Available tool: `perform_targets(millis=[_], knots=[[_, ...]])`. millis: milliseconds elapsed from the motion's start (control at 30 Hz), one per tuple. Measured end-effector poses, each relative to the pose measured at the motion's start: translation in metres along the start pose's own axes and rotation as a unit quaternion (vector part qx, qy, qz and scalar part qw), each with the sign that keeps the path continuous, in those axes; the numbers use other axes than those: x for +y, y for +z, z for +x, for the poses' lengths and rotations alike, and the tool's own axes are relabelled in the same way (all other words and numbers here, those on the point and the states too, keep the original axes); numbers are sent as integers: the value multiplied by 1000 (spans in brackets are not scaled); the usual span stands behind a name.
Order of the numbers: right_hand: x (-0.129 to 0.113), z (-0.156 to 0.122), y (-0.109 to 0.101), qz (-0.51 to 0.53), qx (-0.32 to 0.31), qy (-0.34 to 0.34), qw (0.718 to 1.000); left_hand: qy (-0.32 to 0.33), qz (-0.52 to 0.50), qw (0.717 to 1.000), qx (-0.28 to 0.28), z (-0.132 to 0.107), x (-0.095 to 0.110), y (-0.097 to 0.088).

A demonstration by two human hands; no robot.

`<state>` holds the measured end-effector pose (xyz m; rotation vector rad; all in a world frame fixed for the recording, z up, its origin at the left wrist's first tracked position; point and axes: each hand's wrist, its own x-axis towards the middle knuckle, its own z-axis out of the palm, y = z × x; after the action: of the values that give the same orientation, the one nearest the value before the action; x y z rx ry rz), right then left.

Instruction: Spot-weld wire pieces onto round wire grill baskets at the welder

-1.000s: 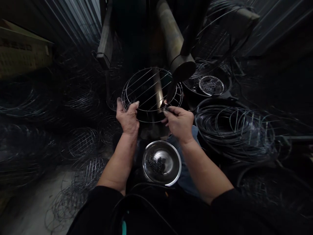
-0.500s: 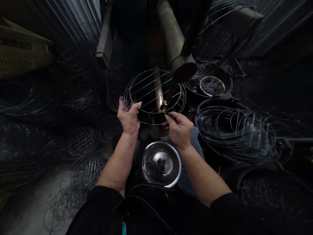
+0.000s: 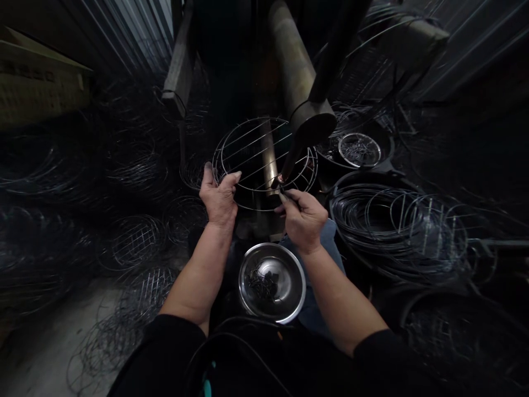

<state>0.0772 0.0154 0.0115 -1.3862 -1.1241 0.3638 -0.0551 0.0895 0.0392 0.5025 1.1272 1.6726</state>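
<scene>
A round wire rack (image 3: 243,141), with two rings and parallel bars across it, is held up in front of me. My left hand (image 3: 219,193) grips its left rim, thumb on the near side. At the near right rim, my right hand (image 3: 303,214) pinches something small and dark against the wire; its kind is hidden by the fingers. Just above those fingertips, the dark upper electrode (image 3: 291,160) of a welding machine meets the rim over the lower metal bar (image 3: 268,151). Below my hands sits a steel bowl (image 3: 285,278) with short wire pieces (image 3: 262,284) inside.
A large pan with wire rings (image 3: 372,220) stands at the right. Behind it is a smaller bowl of wire pieces (image 3: 359,150). Finished-looking wire racks (image 3: 138,242) lie in piles at the left. A thick cylindrical machine arm (image 3: 295,60) reaches down from above.
The view has shifted slightly, so the bowl appears a little lower. Both hands keep their hold on the rack at nearly the same place.
</scene>
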Motion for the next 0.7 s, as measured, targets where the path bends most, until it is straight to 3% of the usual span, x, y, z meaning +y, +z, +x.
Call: perform_targets(millis=[700], knots=[[-1, 12, 6, -33, 16, -16, 999, -20, 16, 999, 23, 6, 1, 10]])
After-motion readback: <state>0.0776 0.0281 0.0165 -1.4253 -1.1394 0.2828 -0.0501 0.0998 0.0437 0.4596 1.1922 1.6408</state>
